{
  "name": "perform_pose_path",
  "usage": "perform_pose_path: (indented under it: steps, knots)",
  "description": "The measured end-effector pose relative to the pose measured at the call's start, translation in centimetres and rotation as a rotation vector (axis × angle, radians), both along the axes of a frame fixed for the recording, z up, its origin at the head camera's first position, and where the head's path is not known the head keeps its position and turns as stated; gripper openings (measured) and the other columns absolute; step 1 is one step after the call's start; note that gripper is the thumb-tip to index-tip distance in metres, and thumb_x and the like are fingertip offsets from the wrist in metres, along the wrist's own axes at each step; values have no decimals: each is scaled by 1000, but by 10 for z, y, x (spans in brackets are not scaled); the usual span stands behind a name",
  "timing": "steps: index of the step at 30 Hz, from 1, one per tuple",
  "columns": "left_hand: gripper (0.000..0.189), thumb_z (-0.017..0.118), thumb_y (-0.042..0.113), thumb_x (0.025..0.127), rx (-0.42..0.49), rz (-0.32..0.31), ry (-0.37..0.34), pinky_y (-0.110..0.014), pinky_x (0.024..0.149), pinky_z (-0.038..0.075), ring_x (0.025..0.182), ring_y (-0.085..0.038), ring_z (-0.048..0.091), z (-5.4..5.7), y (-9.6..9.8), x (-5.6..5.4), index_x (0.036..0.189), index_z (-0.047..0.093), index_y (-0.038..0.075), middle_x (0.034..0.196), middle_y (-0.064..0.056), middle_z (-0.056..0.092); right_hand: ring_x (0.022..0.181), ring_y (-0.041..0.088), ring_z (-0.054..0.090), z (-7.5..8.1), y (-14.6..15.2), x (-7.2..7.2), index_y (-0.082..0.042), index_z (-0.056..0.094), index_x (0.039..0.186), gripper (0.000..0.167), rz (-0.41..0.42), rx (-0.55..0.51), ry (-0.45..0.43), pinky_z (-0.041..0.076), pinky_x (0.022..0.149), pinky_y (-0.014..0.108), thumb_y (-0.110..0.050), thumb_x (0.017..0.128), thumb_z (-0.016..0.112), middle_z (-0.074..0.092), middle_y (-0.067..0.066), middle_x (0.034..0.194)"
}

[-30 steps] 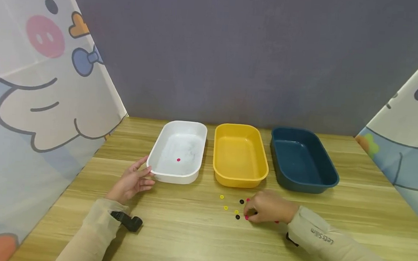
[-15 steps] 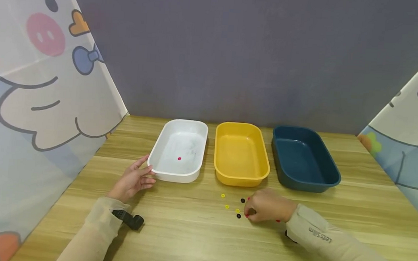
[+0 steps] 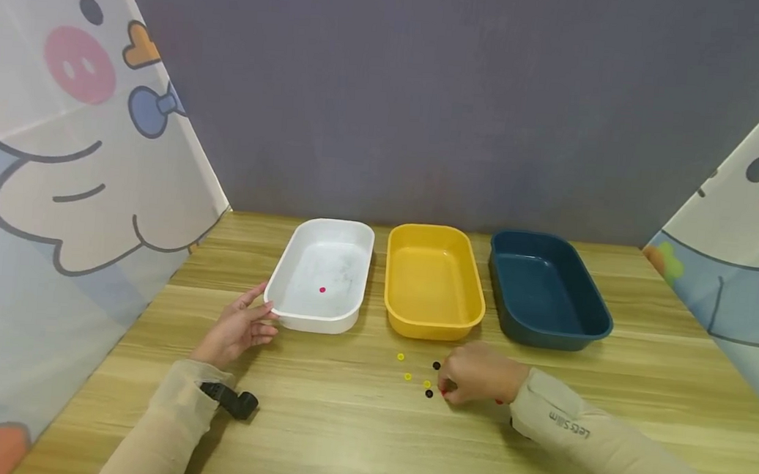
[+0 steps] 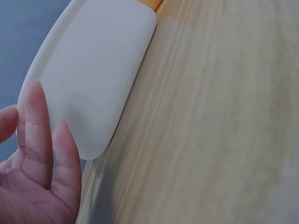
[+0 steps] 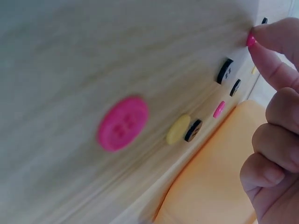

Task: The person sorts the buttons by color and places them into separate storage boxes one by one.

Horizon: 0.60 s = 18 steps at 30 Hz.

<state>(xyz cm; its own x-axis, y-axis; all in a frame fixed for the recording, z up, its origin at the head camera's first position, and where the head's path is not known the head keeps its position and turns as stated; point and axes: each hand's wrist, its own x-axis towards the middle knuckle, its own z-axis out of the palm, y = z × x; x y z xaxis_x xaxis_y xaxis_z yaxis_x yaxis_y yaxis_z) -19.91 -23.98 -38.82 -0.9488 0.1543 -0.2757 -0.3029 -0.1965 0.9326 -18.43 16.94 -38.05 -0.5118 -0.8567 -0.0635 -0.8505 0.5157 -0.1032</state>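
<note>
My left hand (image 3: 234, 333) is at the near left corner of a white tray (image 3: 288, 314), its fairly straight fingers touching the wall and rim. In the left wrist view those fingers (image 4: 37, 135) lie against the tray's side. Over the scattered buttons, my right hand (image 3: 481, 374) pinches a small pink button (image 5: 251, 38) between thumb and forefinger, close to the tabletop. Its other fingers are curled. Beside that hand lie black buttons (image 3: 429, 393) and yellow buttons (image 3: 408, 376). Another pink button (image 5: 123, 123) lies flat on the table, and one more pink button (image 3: 323, 289) is inside the white tray.
A yellow tray (image 3: 432, 330) stands in the middle and a dark blue tray (image 3: 547, 339) to its right, in a row with the white one. Grey wall (image 3: 389, 105) rises behind the wooden table (image 3: 340, 425). Cartoon-printed cloths (image 3: 80, 172) hang at both sides.
Around the pink button my right fingertips have shifted slightly, staying low among the buttons. The left hand keeps its place at the white tray. The head view drifts a little.
</note>
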Motion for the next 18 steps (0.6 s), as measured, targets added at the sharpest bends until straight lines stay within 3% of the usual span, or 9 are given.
perform_pose_path:
  steps: [18]
  knots:
    - [66, 40, 10, 103, -64, -34, 29, -23, 57, 53, 55, -6, 63, 2, 0, -1, 155, 0, 14, 74, 4, 67, 52, -5, 42, 1, -2, 0, -24, 65, 64, 15, 49, -16, 80, 36, 49, 15, -14, 67, 75, 55, -19, 61]
